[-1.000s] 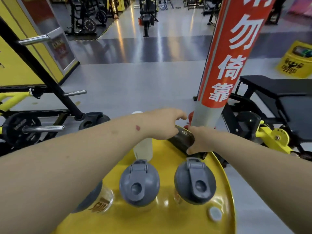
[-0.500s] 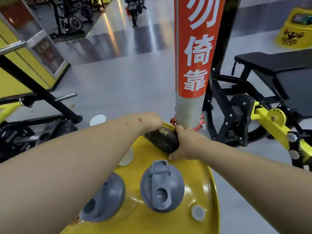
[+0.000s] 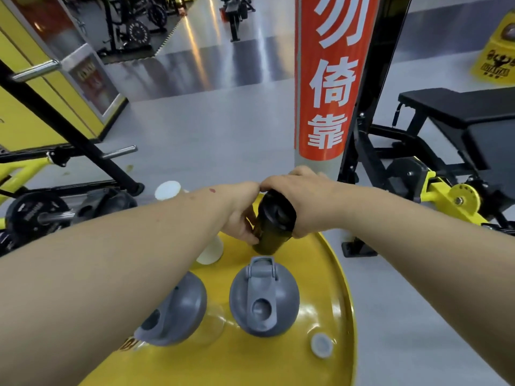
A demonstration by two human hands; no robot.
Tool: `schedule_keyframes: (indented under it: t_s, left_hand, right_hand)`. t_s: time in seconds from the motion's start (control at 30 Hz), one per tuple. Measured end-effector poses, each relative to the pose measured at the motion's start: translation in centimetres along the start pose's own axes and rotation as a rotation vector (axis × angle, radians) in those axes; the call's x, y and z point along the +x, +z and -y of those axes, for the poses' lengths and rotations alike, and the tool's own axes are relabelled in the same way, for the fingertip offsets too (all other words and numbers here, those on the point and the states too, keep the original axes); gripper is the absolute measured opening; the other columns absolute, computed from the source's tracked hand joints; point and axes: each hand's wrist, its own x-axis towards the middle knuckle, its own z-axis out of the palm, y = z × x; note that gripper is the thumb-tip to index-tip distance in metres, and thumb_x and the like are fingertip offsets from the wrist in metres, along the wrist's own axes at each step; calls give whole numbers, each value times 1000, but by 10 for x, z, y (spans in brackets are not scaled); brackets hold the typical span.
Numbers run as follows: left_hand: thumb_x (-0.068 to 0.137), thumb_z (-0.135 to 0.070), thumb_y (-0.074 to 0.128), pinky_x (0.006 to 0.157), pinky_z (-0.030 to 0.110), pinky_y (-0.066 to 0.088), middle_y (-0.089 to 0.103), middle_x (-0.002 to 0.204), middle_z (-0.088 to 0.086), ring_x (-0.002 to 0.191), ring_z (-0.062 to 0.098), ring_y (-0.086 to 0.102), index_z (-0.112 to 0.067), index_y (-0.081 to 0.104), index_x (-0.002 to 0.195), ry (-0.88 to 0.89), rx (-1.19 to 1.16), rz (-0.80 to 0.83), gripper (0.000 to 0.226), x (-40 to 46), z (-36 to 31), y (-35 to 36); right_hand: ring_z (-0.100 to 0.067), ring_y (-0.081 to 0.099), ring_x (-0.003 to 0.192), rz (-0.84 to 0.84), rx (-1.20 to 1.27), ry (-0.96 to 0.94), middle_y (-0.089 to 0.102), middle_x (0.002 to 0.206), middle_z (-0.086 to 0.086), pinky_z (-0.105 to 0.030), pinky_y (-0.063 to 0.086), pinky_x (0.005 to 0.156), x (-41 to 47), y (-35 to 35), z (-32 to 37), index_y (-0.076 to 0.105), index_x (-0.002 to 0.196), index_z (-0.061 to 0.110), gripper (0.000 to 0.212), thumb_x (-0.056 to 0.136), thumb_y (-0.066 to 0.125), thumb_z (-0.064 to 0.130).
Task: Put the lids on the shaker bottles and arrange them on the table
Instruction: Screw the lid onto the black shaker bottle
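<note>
Yellow metal forms the round worktop (image 3: 328, 277), and near its far edge stands a dark shaker bottle (image 3: 271, 235), tilted slightly toward the pole (image 3: 331, 79) behind it. The right hand (image 3: 306, 201) wraps over the black lid (image 3: 277, 213), fingers curled around its rim, apparently to twist or press it home. The left hand (image 3: 242, 215) closes around the bottle's side below, likely bracing it so it does not turn with the lid. Two clear bottles with grey lids (image 3: 263, 300) (image 3: 174, 310) stand closer to the person, already capped, side by side. A white bottle (image 3: 210, 250) stands just left of the dark one, partly hidden by the left forearm. A small white cap (image 3: 322, 345) lies loose near the right rim.
</note>
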Motion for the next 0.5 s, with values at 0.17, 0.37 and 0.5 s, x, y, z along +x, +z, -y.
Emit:
schedule_keyframes:
  t_s: [0.17,0.37,0.5]
  left_hand:
    - [101,-49,39,100,59,50,24,162,22,136,57,39,-12,22,158,10,-298,87,70,-11,7,-9]
    - [103,-33,46,79,55,61,34,157,18,134,44,47,-8,34,152,109,-284,43,57,-23,8,-10]
    - [103,-21,49,70,47,63,41,147,27,127,51,51,-5,42,142,99,-207,12,42,-33,14,-11]
  right_hand:
    - [-23,51,125,3,229,0,39,143,3,-38,56,95,9,2,-4,34,145,33,97,64,82,7]
    - [-18,57,109,-49,495,83,48,134,4,-18,49,66,8,0,-6,47,141,35,83,70,88,27]
    - [-20,61,116,-33,558,98,51,142,6,-23,57,79,8,7,2,41,147,29,96,66,91,23]
